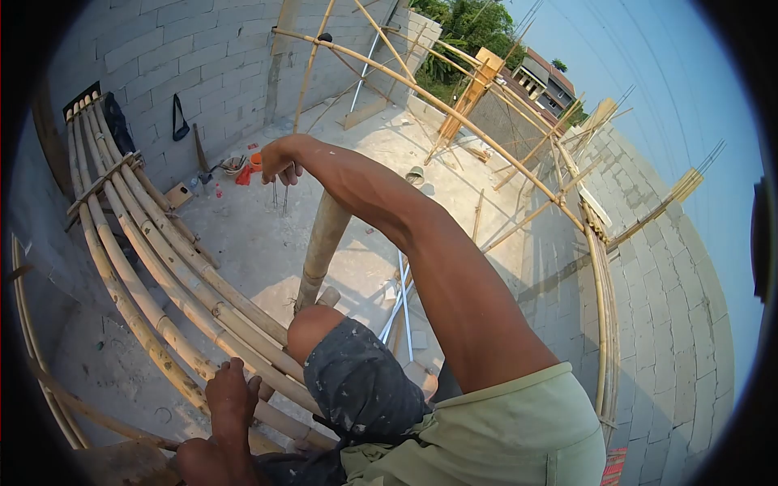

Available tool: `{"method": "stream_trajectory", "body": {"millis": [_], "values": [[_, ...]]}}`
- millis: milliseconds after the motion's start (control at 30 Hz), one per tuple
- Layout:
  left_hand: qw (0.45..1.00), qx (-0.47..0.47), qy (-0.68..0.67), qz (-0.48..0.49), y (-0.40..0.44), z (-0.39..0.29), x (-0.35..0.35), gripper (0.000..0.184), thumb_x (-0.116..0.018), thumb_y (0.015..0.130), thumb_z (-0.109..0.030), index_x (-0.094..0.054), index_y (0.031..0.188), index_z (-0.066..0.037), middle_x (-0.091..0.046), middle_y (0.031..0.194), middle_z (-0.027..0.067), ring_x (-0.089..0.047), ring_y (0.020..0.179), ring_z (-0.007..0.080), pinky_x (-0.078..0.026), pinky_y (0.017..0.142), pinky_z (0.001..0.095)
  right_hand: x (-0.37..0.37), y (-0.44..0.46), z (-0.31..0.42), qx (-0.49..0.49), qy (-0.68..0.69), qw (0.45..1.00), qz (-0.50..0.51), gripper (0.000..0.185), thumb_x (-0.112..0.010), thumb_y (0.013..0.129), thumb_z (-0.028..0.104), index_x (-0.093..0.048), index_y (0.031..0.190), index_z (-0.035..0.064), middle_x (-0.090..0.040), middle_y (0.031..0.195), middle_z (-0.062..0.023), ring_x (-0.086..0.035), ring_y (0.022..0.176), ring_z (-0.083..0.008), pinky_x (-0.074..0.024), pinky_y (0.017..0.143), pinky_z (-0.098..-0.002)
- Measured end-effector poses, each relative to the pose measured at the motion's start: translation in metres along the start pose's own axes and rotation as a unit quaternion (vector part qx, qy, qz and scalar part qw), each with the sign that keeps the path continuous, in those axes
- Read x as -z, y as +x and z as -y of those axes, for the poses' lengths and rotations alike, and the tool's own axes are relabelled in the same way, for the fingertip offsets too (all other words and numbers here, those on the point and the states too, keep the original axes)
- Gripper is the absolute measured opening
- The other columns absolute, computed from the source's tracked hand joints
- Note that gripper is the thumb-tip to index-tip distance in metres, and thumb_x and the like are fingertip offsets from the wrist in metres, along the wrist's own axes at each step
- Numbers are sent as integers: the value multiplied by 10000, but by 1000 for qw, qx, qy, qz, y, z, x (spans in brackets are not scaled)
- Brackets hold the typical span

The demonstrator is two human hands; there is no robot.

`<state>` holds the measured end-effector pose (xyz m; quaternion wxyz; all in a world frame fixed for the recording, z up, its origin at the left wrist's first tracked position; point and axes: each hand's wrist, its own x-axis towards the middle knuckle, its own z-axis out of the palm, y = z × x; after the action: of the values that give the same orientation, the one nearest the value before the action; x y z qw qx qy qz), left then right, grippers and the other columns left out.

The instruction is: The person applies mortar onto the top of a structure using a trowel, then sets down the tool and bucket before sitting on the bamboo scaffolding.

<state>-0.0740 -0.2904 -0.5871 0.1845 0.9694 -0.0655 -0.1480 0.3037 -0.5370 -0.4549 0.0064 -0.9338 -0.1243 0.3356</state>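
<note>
My right arm reaches across the view, bent at the wrist. My right hand (281, 159) hangs with its fingers drooping loosely and slightly apart; I see nothing held in them. Below it in the view are thin dark rods (279, 197); whether they touch the hand is unclear. A thick bamboo post (322, 247) rises behind my forearm. At lower left, my left hand (230, 394) is closed above my knee, in front of long bamboo poles (166, 267) laid side by side. Its fingers hide whatever may be in it.
Bamboo scaffolding (454, 113) crosses the space ahead. Grey block walls (194, 61) stand around the concrete floor (243, 267), far below. An orange bucket (256, 160) and a dark bag (179, 119) are near the far wall. Pale strips (401, 304) lie beyond my knee.
</note>
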Motion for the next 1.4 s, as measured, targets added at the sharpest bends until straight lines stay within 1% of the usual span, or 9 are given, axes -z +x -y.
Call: {"method": "stream_trajectory", "body": {"millis": [67,467,533,633,767,833,867,933,1400], "values": [[1000,-2,0,1,0,0,0,407,-780,846,-298,-600,1090,-27,-682,1068,202,-697,966,385,-553,835,501,0,-1,-3,0,-8,1000,-4,426,-625,946,366,-693,1184,20,-763,980,-157,-749,824,-237,-603,736,-382],[1000,16,-7,16,-3,1,-1,442,-791,843,-294,-593,1145,-39,-679,1089,191,-692,1006,383,-548,874,503,0,7,-12,-18,2,1000,7,444,-632,940,350,-676,1226,14,-755,1019,-164,-744,843,-253,-594,732,-395],[1000,15,-8,13,-4,2,-1,444,-791,841,-299,-596,1144,-40,-679,1093,189,-694,1004,378,-549,870,501,2,5,-11,-34,18,999,20,453,-628,937,265,-641,1303,-1,-749,1033,-179,-727,869,-269,-579,792,-424],[1000,22,-10,17,-6,0,2,444,-790,842,-305,-600,1145,-42,-680,1095,183,-695,1002,375,-550,869,500,1,5,-12,-35,22,999,17,446,-625,935,259,-646,1292,-7,-751,1007,-174,-724,846,-267,-578,775,-425],[1000,25,-4,10,-7,1,1,449,-791,841,-315,-603,1144,-42,-682,1093,178,-696,1003,372,-551,868,498,1,3,-12,-34,17,999,9,442,-630,929,258,-652,1286,-1,-753,1000,-168,-721,824,-267,-578,761,-424],[1000,23,13,11,-8,-2,4,453,-790,843,-327,-604,1143,-44,-683,1095,176,-698,1006,369,-551,868,498,2,2,-13,-30,2,999,11,431,-633,943,343,-680,1230,25,-752,1038,-163,-741,873,-261,-595,762,-407],[1000,25,14,6,-9,-4,7,453,-790,843,-327,-604,1143,-44,-683,1095,176,-698,1006,369,-551,868,498,2,2,-13,-27,1,1000,7,431,-633,943,343,-680,1230,25,-752,1038,-163,-741,873,-261,-595,762,-407],[999,38,6,30,-10,-8,12,477,-777,848,-306,-627,1205,-28,-690,1135,191,-681,1054,374,-533,916,478,2,0,-13,-31,6,999,5,427,-636,942,339,-678,1227,24,-753,1030,-165,-740,871,-263,-595,761,-412],[999,36,12,29,-15,-9,14,495,-772,855,-329,-626,1221,-30,-686,1156,187,-684,1056,375,-535,909,490,1,5,-18,-30,21,999,3,446,-637,941,339,-665,1244,13,-752,1012,-171,-739,858,-266,-592,738,-412]]}}
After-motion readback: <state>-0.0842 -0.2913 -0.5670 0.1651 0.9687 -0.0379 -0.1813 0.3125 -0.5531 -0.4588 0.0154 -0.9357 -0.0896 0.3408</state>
